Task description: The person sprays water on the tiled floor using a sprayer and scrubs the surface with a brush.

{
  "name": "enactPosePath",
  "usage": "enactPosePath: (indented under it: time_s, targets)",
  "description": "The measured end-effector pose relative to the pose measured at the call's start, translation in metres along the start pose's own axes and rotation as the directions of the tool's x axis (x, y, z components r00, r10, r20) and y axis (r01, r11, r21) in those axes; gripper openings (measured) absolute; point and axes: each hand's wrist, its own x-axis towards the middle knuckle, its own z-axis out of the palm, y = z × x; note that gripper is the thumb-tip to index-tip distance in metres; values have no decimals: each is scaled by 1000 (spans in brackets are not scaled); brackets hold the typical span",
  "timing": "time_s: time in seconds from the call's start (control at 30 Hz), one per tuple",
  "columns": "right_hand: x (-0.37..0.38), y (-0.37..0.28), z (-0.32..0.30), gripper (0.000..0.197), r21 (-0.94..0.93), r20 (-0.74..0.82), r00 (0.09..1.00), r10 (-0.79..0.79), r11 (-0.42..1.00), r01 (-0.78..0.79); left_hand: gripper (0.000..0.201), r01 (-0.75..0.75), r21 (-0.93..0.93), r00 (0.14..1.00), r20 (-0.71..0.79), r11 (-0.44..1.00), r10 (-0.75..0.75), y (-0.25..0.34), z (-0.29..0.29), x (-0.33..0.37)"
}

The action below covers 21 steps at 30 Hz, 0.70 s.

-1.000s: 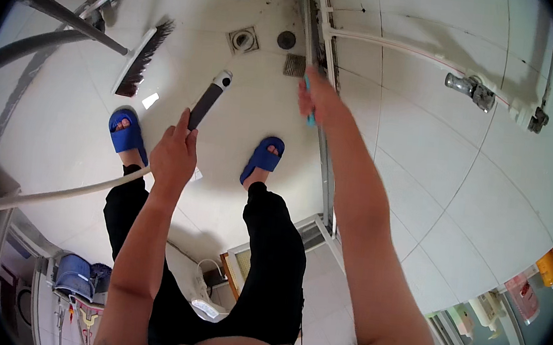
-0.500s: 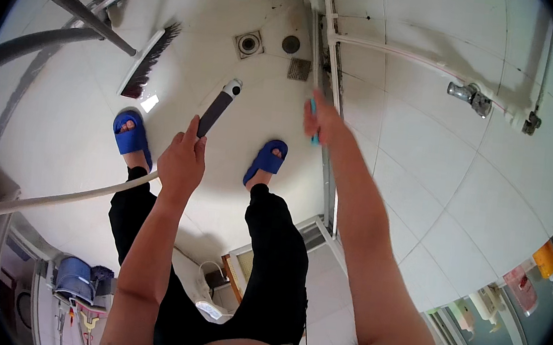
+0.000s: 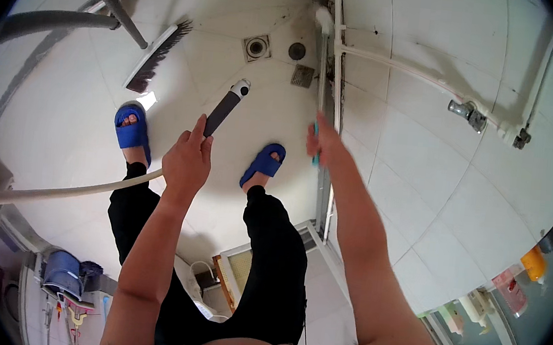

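Note:
My left hand (image 3: 186,166) is closed around a hose sprayer (image 3: 223,111) with a dark grey grip and a white end, which points away over the tiled floor. Its pale hose (image 3: 75,192) trails off to the left. On the right, my right hand (image 3: 326,144) grips the teal handle of a long-handled brush (image 3: 324,64), smeared a little by motion. The brush's white head lies far off, low along the foot of the right wall, beside a pipe. Whether water leaves the sprayer I cannot tell.
A push broom head (image 3: 158,58) with dark bristles lies at the left, near dark grey pipes (image 3: 71,20). A square floor drain (image 3: 256,48), a round cover (image 3: 297,51) and a grate (image 3: 302,76) sit ahead. A metal tap (image 3: 467,116) juts from the right wall.
My right hand has drawn the brush back toward me, its head now nearer along the wall's foot. The left hand keeps the sprayer almost in place. The whole view has shifted slightly.

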Motion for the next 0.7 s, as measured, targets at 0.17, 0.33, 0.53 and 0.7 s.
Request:
enactPosePath:
  time_s: [0.17,0.33,0.53,0.7]
  targets:
    - [-42,51,-29,35,-243,-177,942,-286,940,240,42,-31,-22,998,-52,999,30,1,4,5]
    - [-70,30,-4,25,-61,-15,950,-310,949,309,42,-29,-52,999,-41,998,27,2,9,6]
    - [-64,-9,8,27,328,156,982,-108,943,52,42,1,-81,1000,-1,997,-1,15,2,13]
    - [-33,-111,43,30,239,182,977,-111,969,65,42,-20,-67,1000,-17,998,19,15,11,18]
